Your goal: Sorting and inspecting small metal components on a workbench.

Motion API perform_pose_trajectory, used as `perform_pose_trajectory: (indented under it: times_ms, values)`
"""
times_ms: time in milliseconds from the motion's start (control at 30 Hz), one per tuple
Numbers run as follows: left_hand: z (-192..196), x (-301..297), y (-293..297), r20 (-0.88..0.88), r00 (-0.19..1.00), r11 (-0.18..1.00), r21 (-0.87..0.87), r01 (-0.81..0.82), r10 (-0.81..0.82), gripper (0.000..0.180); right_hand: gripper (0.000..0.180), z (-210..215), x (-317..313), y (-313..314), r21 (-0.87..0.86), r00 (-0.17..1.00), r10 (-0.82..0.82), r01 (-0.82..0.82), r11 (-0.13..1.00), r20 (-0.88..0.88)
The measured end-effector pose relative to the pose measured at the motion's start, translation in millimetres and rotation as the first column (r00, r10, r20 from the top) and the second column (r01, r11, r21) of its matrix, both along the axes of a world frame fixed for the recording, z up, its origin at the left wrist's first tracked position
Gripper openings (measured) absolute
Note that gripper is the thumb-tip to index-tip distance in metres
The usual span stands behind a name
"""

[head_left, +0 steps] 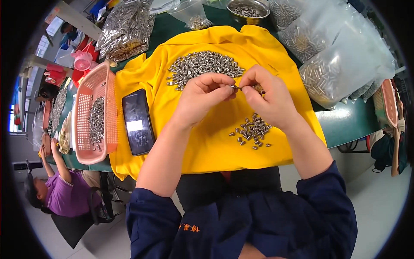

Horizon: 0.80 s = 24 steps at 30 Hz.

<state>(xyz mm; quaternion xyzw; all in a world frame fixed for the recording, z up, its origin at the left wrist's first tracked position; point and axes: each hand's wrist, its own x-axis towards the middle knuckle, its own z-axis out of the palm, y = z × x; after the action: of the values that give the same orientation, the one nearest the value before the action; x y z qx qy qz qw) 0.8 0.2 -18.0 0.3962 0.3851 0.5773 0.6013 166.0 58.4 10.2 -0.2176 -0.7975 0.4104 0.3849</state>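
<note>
The left hand (202,97) and the right hand (269,97) meet above the middle of a yellow cloth (207,146), each pinching one end of a small metal pin (236,87) between thumb and fingertips. The pin looks stiff, light and smooth, likely to slip, so a fingertip pinch at its ends suits it best. Just near of the right hand lies a small heap of like pieces (252,131); far of the hands spreads a larger pile (202,67). Left of the cloth rests a dark phone (138,122), then a pink perforated basket (82,142) holding more metal parts. At the far edge sits a metal bowl (248,11) of parts, and to the right clear bags (336,69) packed with them. A person in purple (60,192) sits at far left
</note>
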Motion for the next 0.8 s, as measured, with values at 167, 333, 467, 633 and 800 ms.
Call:
perform_pose_trajectory:
  times_ms: [167,333,467,633,800]
  values:
    - [3.3,5.0,-3.3,-0.073,0.997,1.0,-0.012,-0.028,0.027,0.013,0.005,-0.8,2.1,-1.6,0.008,0.999,0.0,-0.001,1.0,0.036]
    - [5.1,6.2,-3.7,-0.159,0.985,0.998,0.005,-0.06,0.06,0.013,0.006,1.9,2.7,-3.9,0.005,0.991,-0.02,0.02,1.0,0.13]
    - [9.1,10.0,-1.6,-0.271,0.959,0.997,0.028,-0.075,0.079,0.013,0.006,0.7,2.5,-3.0,0.108,0.977,-0.074,0.053,0.993,0.201]
    - [8.2,7.5,-2.9,-0.131,0.989,0.998,0.006,-0.064,0.064,0.013,0.004,-0.6,-1.3,-1.3,-0.063,0.998,0.001,0.003,0.998,0.059]
    - [4.1,6.5,-1.2,-0.079,0.995,0.998,0.017,-0.052,0.053,0.014,0.006,-2.2,-1.8,-7.1,0.105,0.992,-0.079,0.068,0.992,0.098]
